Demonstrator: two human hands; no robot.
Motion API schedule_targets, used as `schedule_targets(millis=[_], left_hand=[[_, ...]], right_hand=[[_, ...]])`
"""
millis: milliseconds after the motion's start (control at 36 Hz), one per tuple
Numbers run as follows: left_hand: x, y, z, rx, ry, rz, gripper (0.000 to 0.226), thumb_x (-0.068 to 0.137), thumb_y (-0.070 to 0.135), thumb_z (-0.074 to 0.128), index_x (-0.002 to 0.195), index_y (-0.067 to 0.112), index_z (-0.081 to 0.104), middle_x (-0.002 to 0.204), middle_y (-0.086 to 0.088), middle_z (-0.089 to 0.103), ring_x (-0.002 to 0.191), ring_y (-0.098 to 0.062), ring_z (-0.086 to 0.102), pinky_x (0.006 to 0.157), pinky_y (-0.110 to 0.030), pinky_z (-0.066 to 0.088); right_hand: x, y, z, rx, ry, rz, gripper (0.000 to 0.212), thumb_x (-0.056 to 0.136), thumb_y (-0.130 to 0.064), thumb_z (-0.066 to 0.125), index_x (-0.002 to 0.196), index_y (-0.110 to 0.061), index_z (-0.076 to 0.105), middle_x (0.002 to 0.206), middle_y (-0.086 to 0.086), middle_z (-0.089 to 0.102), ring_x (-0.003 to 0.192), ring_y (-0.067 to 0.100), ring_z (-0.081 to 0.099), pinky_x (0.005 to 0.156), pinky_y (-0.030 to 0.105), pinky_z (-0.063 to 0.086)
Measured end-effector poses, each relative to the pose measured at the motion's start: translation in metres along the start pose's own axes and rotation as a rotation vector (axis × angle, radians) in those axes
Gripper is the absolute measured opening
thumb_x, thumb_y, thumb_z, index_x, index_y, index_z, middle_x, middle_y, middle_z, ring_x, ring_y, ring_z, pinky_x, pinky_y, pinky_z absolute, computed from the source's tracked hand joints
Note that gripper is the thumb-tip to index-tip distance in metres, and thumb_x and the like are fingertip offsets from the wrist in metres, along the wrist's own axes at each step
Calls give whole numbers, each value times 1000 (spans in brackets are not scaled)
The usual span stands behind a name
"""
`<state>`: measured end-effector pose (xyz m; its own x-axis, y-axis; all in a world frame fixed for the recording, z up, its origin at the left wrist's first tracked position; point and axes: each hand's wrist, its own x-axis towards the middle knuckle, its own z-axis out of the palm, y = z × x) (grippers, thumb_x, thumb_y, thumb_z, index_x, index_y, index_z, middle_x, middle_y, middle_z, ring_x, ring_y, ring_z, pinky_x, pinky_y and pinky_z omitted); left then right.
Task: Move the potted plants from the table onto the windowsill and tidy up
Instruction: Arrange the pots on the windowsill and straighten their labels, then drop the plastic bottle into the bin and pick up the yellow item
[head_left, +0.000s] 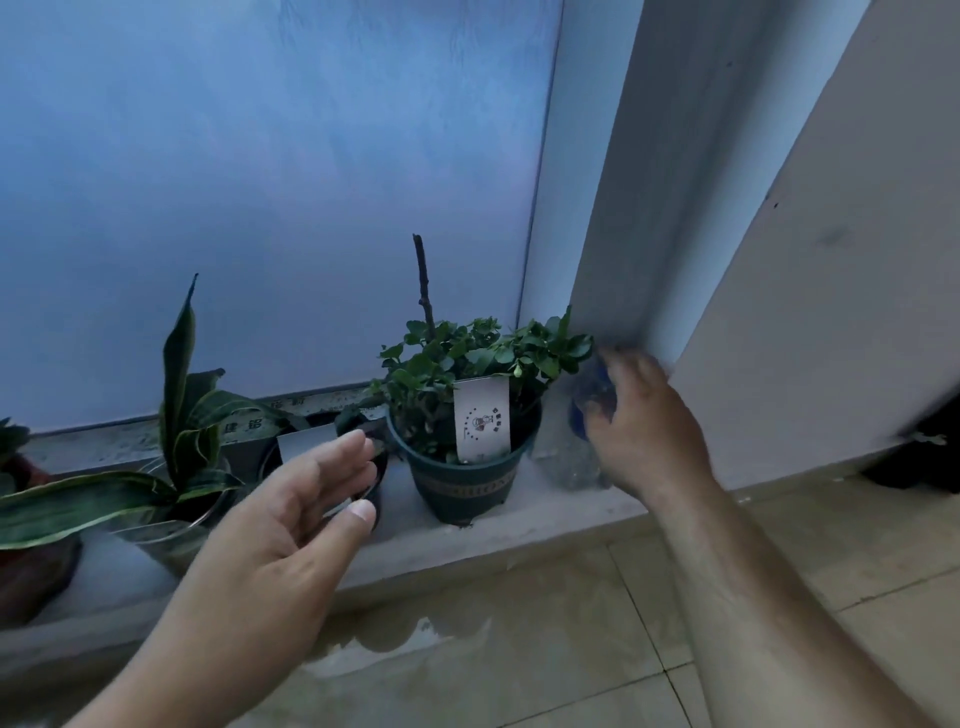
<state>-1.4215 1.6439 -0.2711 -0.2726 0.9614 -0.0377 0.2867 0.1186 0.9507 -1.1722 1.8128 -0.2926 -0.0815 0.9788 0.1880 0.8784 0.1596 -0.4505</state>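
A dark green pot (465, 480) holding a small leafy plant, a bare stem and a white tag stands on the low grey windowsill (519, 525). To its left a black pot (376, 467) sits partly hidden behind my left hand (280, 535), which hovers open, fingers apart, holding nothing. Further left stands a striped long-leaved plant (179, 415) in a clear pot. My right hand (644, 421) is blurred at the sill's right end, fingers curled around a blue, partly clear object (584, 410) beside the green pot; I cannot tell what that object is.
A reddish-brown pot (31, 571) sits at the sill's far left. Frosted window glass rises behind the plants, with a white frame and wall at right. The tiled floor (519, 649) below the sill shows a wet patch. Something dark lies on the floor at far right (919, 457).
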Motion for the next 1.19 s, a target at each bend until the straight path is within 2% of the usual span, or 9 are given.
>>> schedule_targets(millis=[83,222,444,556,694,889,972,1083,1194], left_hand=[[-5,-6,-9,-9,34,-15,47,91,4,62,128,33,60,120,25,69,114,4,64,92,-6,47],[-6,-8,-22,-9,83,-29,44,94,8,62,131,32,60,119,24,70,112,6,64,98,-23,47],[1,-8,-51,-59,183,-6,41,96,11,60,133,29,58,123,19,67,109,9,63,84,-3,49],[-3,-5,-64,-112,253,-2,38,96,10,60,130,26,60,121,15,69,107,6,66,97,-25,52],[-31,-7,-110,-64,360,-36,39,95,13,61,131,28,60,121,16,68,109,4,65,99,-26,52],[-106,-10,-215,-14,761,-64,36,95,15,62,129,28,61,122,14,67,111,-1,65,92,-26,56],[-150,-7,-253,4,949,-69,36,89,19,64,124,26,64,118,10,71,109,-3,67,99,-37,54],[-199,-10,-282,-21,1124,-78,30,91,16,63,118,30,64,114,10,72,106,-3,69,97,-35,55],[-231,-27,-309,-74,1221,-119,30,92,11,62,118,26,65,111,8,73,105,-8,70,89,-36,59]], right_hand=[[-3,-1,0,-29,5,34,41,95,-28,53,135,-22,51,135,6,50,116,32,56,88,43,51],[-11,-11,-17,-89,-87,37,29,89,-29,62,117,-19,61,117,3,52,98,27,56,83,38,49],[-39,-66,-67,35,10,-164,19,79,-29,74,97,-29,70,96,-9,62,87,15,56,74,29,39],[-59,-104,-61,111,-77,-266,17,76,-34,74,93,-33,70,92,-17,64,83,3,60,68,18,41],[-77,-172,-28,200,-293,-403,20,72,-41,74,91,-35,70,87,-18,67,79,1,61,65,22,46],[-119,-292,32,384,-562,-689,18,72,-38,78,88,-35,70,81,-11,68,64,8,65,64,37,56],[-148,-339,47,437,-613,-831,19,73,-39,76,90,-34,71,81,-14,63,70,6,61,67,34,52],[-187,-387,61,513,-635,-952,20,76,-35,77,96,-33,72,89,-16,63,79,2,61,66,10,43],[-226,-428,74,571,-679,-1035,22,79,-37,74,99,-29,73,91,-11,62,80,7,59,70,21,48]])
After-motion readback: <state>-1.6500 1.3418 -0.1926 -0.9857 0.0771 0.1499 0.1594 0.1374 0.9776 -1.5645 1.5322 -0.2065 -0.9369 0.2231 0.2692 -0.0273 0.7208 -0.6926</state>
